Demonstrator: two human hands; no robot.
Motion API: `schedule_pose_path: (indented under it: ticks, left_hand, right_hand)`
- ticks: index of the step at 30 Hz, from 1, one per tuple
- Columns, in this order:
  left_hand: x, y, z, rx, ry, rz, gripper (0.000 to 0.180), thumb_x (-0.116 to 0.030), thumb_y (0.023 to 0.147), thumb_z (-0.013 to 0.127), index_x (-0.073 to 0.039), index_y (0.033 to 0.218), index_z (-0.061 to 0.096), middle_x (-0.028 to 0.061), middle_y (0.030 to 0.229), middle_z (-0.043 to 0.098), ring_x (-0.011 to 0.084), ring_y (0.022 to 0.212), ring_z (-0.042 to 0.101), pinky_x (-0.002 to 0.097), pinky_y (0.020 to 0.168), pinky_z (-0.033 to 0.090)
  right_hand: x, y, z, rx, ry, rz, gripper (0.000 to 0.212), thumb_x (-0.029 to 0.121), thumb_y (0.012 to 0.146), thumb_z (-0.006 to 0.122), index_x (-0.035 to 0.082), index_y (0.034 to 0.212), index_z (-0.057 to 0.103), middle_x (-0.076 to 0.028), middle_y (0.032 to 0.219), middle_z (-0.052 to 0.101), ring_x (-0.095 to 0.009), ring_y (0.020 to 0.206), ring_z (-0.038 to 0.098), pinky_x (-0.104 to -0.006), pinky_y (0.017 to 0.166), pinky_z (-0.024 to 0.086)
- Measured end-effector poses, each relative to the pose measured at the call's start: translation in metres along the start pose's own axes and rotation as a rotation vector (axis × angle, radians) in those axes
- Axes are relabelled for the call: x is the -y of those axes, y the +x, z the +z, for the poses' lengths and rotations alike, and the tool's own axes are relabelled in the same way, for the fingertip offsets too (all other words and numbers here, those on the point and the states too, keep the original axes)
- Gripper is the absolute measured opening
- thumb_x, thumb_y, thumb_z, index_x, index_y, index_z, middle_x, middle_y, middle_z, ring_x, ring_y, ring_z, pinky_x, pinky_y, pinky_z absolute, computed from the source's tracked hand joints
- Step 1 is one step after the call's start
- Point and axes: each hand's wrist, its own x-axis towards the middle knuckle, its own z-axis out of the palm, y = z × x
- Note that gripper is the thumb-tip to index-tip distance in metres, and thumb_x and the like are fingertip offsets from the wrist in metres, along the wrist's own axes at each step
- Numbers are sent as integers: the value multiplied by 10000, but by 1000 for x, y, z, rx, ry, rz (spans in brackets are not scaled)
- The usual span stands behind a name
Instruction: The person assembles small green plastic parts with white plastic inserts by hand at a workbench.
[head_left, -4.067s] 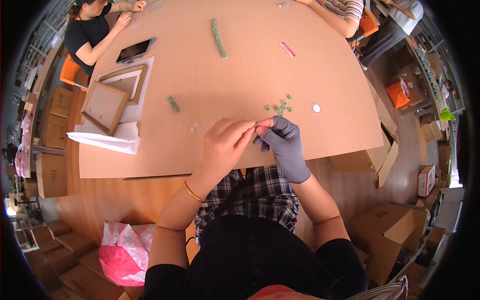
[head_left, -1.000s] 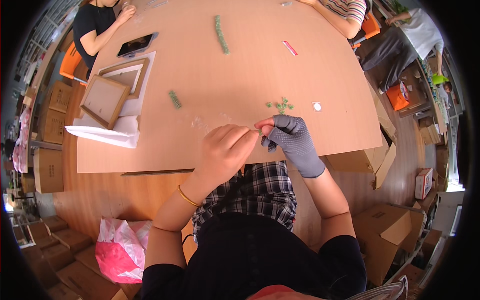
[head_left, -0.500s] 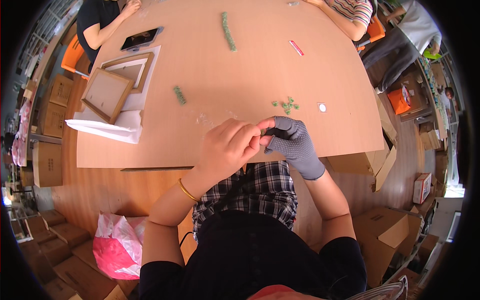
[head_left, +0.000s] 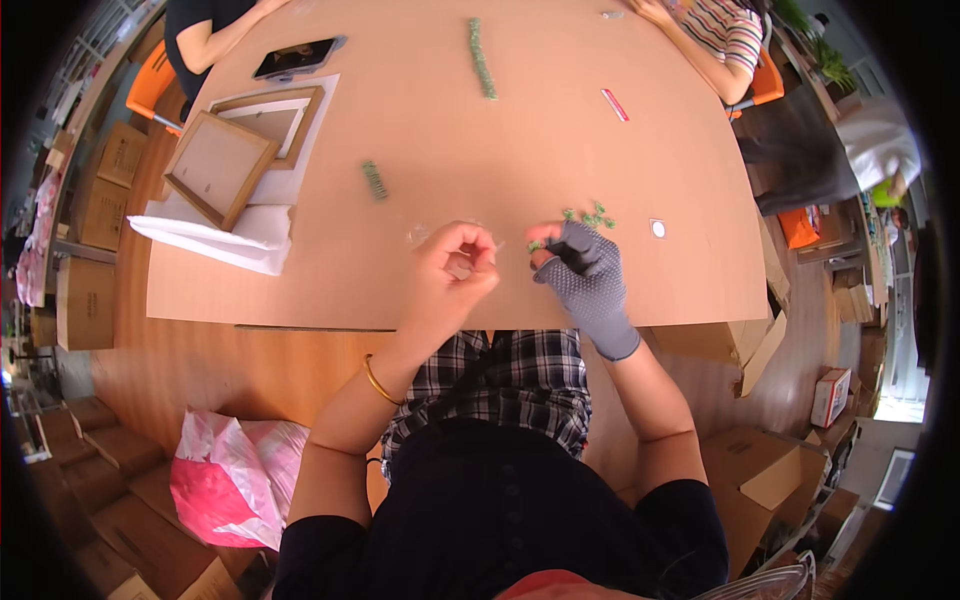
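Observation:
Over the near edge of the table, my bare left hand (head_left: 455, 270) is closed in a pinch. A faint see-through plastic scrap (head_left: 501, 245) shows at its fingertips. Just right of it, my right hand (head_left: 585, 275), in a grey dotted fingerless glove, pinches a small green piece (head_left: 537, 246) between thumb and forefinger; its exact kind is too small to tell. The two hands are a short gap apart. Beyond the glove lies a loose cluster of small green pieces (head_left: 597, 215). Crumpled see-through film (head_left: 417, 234) rests beside my left hand.
A short row of green pieces (head_left: 374, 180) and a longer row (head_left: 482, 60) lie farther off. To the left are wooden frames (head_left: 222, 165), white foam sheeting (head_left: 215, 240) and a phone (head_left: 297, 58). A red strip (head_left: 615, 105) and white square (head_left: 657, 228) lie right. Two people sit opposite.
My hands, touching at the fingertips before, have come apart. The left moved away with the see-through scrap; the right keeps the green piece. The view has shifted slightly, and a person at right has moved.

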Motion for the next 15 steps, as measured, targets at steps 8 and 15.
schedule_pose_path:
  ticks: [8, 15]
  left_hand:
    - [32, -1, -47, -77, 804, 458, 137, -18, 772, 729, -78, 870, 653, 61, 867, 669, 280, 804, 645, 376, 697, 522]
    - [33, -5, -49, -91, 810, 494, 133, -42, 772, 756, -87, 870, 677, 55, 869, 676, 281, 821, 648, 400, 736, 509]
  right_hand:
    - [-3, 69, 18, 70, -520, -311, 154, -82, 817, 642, -1, 945, 670, -92, 828, 678, -187, 780, 676, -282, 712, 530]
    - [-42, 130, 88, 354, -630, -692, 171, -33, 793, 662, 43, 942, 624, -97, 866, 675, -286, 794, 664, -364, 725, 548]
